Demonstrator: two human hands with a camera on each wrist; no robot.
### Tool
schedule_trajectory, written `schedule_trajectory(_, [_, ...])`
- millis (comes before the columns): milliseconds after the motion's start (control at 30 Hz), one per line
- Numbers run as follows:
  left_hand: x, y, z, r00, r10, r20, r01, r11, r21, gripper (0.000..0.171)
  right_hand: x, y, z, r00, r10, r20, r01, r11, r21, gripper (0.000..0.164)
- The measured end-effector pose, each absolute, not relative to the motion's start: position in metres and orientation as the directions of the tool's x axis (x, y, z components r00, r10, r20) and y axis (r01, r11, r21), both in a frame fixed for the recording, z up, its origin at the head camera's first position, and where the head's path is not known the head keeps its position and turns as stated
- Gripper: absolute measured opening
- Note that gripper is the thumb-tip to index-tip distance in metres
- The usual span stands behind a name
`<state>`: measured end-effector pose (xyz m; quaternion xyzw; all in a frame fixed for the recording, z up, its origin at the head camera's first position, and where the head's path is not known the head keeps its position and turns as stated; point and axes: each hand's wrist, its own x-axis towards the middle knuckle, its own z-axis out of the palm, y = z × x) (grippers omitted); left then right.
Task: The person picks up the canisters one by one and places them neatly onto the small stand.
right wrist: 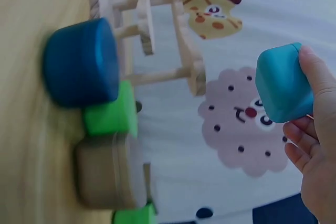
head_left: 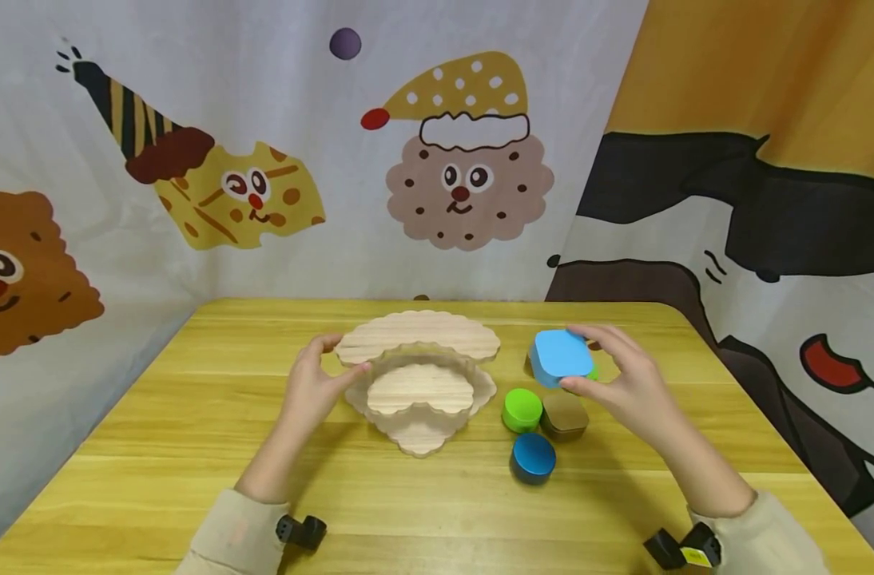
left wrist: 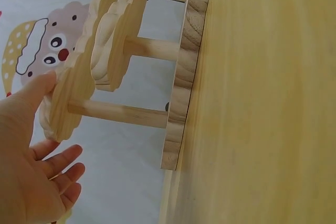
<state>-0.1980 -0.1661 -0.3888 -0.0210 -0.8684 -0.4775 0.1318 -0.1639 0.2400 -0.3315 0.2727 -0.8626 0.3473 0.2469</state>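
Note:
A tiered stand of pale wood (head_left: pixel 417 334), with scalloped shelves on round pegs (left wrist: pixel 118 114), stands on the table. My left hand (head_left: pixel 313 382) grips the left end of its top shelf, thumb above and fingertips at the underside. To the right, my right hand (head_left: pixel 627 382) pinches a light blue rounded-square tin (head_left: pixel 561 356) between thumb and fingers, held above the tabletop. Below that hand stand a bright green round tin (head_left: pixel 522 410), a gold-brown square tin (head_left: pixel 564 417) and a dark blue round tin (head_left: pixel 534 458). Another green tin (right wrist: pixel 135 215) is partly hidden behind them.
The stand and tins share a yellow wood-grain table (head_left: pixel 156 447). Close behind its far edge hangs a curtain (head_left: pixel 351 263) printed with cartoon snacks. Small black devices (head_left: pixel 302 532) are worn on both wrists.

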Motion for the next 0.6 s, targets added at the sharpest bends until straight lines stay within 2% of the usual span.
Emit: schedule_trajectory(600, [-0.198, -0.16, -0.388, -0.969, -0.12, 0.218, 0.124, 0.527, 0.841, 0.077, -0.193, 0.17, -0.297, -0.731, -0.396, 0.556, -0.68, 0.498, -0.539, 0.063])
